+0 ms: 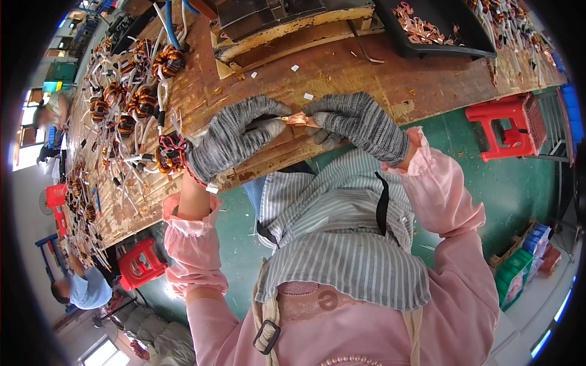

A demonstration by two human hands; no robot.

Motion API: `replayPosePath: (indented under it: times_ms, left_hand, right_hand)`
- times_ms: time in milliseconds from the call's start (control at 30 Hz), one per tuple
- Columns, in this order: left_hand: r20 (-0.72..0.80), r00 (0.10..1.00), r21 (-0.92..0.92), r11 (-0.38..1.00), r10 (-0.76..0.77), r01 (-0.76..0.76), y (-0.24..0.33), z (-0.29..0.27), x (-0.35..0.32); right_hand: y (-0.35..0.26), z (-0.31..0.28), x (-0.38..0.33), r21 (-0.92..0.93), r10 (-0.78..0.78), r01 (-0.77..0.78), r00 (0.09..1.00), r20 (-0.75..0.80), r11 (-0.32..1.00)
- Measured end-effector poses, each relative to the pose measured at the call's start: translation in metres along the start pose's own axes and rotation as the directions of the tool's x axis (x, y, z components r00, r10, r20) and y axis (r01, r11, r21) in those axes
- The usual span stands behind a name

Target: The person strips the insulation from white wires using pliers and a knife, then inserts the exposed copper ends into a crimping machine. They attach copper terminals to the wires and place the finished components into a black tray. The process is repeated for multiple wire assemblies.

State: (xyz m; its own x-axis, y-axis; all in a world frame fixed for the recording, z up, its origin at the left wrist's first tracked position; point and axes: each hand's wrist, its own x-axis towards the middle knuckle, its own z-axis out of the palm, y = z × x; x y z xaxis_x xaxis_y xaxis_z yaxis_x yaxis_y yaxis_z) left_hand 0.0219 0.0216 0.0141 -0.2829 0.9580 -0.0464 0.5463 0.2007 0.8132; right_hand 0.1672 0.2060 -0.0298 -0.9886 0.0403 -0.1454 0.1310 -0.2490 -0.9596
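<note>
Both my hands wear grey knitted gloves and meet above the front edge of the wooden workbench. Between them is a small shiny copper terminal (297, 119), its exact shape partly covered by fingertips. My left hand (235, 137) pinches its left end between thumb and forefinger. On the other end, the fingers of my right hand (360, 125) are closed, with the lower fingers curled beneath. Beside my left wrist lies a wire-wound coil (170, 152) with red and black leads.
Several copper-wound coils (143, 100) with white leads crowd the bench's left. A worn metal block (268, 24) stands at the back, beside a black tray (427, 52) of copper pieces. Red stools (503, 128) stand right and left (141, 263). Another person (88, 287) sits far left.
</note>
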Motion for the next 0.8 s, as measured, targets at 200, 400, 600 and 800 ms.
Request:
replayPosePath:
  times_ms: [200,400,600,800]
  left_hand:
    - [-0.015,1.0,-0.074,0.997,-0.012,0.011,0.002,0.002,-0.001]
    - [0.041,0.997,0.076,0.995,-0.062,0.059,0.006,0.001,0.009]
    - [-0.01,0.998,0.216,0.974,-0.067,0.067,0.008,0.008,0.007]
    - [-0.029,0.956,0.879,0.463,0.291,-0.115,0.032,0.018,-0.046]
  right_hand:
    - [0.0,0.003,-0.001,-0.124,-0.14,0.133,0.989,-0.046,0.983]
    - [0.027,0.018,0.004,-0.003,-0.293,0.296,0.942,-0.162,0.955]
    - [0.044,0.026,0.01,-0.31,-0.565,0.481,0.764,-0.312,0.82]
    - [0.047,0.033,0.017,-0.372,-0.637,0.527,0.705,-0.31,0.764]
